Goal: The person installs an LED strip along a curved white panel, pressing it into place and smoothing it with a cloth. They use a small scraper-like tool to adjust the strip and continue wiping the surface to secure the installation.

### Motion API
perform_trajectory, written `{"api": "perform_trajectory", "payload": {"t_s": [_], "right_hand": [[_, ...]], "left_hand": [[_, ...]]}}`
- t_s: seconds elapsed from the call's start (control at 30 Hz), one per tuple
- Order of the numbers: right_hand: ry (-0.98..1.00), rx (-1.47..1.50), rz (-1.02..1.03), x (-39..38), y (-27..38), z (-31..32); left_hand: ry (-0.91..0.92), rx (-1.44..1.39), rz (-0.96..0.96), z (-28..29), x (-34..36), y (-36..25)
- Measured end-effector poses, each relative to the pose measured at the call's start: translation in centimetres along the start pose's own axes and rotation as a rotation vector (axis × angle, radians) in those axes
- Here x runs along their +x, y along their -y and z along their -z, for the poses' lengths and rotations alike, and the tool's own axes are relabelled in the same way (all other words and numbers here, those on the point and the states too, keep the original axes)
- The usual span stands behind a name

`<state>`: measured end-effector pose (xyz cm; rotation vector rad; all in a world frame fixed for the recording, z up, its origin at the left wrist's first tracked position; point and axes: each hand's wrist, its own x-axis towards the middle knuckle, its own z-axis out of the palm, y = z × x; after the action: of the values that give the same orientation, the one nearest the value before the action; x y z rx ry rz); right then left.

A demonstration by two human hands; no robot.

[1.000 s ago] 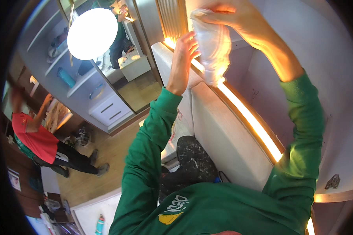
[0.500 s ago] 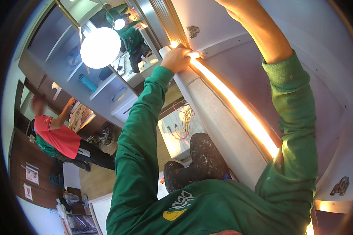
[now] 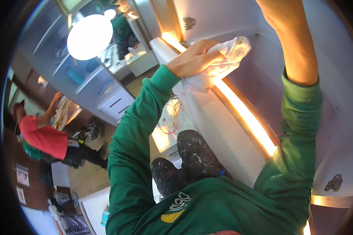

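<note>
A crumpled white cloth (image 3: 239,53) is gripped in my left hand (image 3: 194,58), whose fingers press it down over the edge of a long pale panel (image 3: 219,129). Along that edge runs a glowing warm-white light strip (image 3: 245,117), partly covered by the cloth. On the right, my forearm (image 3: 296,43) reaches up past the upper border, so my right hand is out of sight.
A white cabinet door with metal hinges (image 3: 333,183) lies open on the right. A bright round lamp (image 3: 90,37) hangs at upper left before glass shelves. Cables (image 3: 172,115) lie beyond my knees. A person in a red shirt (image 3: 43,135) stands at left.
My left hand has slid down and right along the lit edge, and the white cloth now shows plainly in it. My right hand has passed out above the picture. The whole view has shifted slightly.
</note>
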<state>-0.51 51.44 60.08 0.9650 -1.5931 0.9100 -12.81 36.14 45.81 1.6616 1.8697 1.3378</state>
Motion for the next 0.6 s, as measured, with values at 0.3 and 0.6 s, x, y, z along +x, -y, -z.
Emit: {"api": "perform_trajectory", "payload": {"t_s": [0.3,0.6], "right_hand": [[0.083,-0.126,-0.096,-3.2,-5.3,0.1],[0.228,-0.226,-0.484,-6.9,-7.7,-2.3]], "left_hand": [[0.009,0.746,-0.554,-3.0,2.3,7.2],[-0.008,0.271,0.002,-3.9,2.1,5.1]]}}
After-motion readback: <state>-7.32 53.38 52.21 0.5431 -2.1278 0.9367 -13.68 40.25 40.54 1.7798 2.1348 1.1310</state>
